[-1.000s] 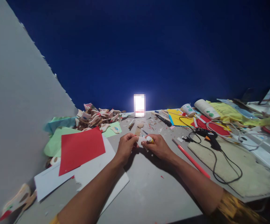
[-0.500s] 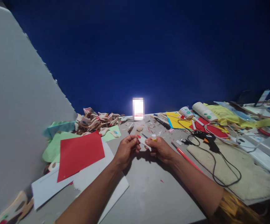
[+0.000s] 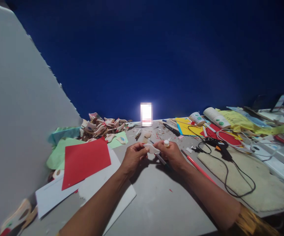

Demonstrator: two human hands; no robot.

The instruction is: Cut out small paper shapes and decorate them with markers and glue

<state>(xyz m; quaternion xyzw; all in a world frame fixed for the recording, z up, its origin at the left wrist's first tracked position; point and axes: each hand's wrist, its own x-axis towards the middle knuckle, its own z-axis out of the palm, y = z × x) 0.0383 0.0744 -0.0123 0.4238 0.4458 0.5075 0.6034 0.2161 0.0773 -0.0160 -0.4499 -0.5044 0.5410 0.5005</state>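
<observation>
White piece (image 3: 152, 149) held between two hands above the desk (image 3: 171, 209)

Both forearms reach in from the near edge, elbows wide, a patterned sleeve (image 3: 253, 223) on the right one. A red sheet (image 3: 86, 162) lies left; right, a glue gun (image 3: 221, 149) rests on a cream board (image 3: 267, 185). In the middle, the left hand (image 3: 132, 157) has its grip closed on the white piece's left end, thumb uppermost. The right hand (image 3: 171, 155) curls around a white-capped tube (image 3: 166, 143), fingertips at the piece's other end; whether they pinch it I cannot tell. Farther off, a patterned cup (image 3: 197, 118) and a white cup (image 3: 217, 118) with green marks lie tipped, contents hidden, beside yellow wrapping (image 3: 240, 120) whose print is too small to read. Behind glows a blurred-out screen (image 3: 146, 114).
</observation>
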